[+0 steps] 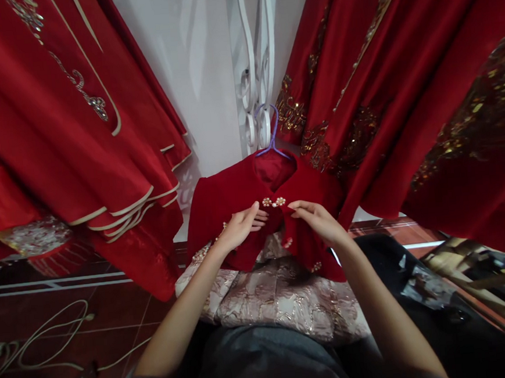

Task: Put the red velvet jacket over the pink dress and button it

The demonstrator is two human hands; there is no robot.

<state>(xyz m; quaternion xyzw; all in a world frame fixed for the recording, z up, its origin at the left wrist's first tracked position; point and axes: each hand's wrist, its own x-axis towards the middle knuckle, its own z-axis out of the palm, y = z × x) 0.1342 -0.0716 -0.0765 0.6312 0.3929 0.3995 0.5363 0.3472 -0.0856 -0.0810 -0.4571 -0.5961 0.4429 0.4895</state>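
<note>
A short red velvet jacket (229, 199) hangs on a purple hanger (272, 135) hooked into a white scrolled metal grille (255, 66). A pearl clasp (273, 202) closes its front near the collar. My left hand (240, 226) rests on the jacket's front just left of the clasp, fingers curled and pinching the cloth edge. My right hand (318, 219) holds the opposite front edge just right of the clasp, fingers bent down over the fabric. Below the jacket hangs a pale pink brocade skirt (282, 297).
Long red embroidered gowns hang close on the left (69, 139) and right (411, 101). White cables (50, 339) lie on the dark red tiled floor at lower left. Black bags and wooden pieces (465, 289) sit at lower right.
</note>
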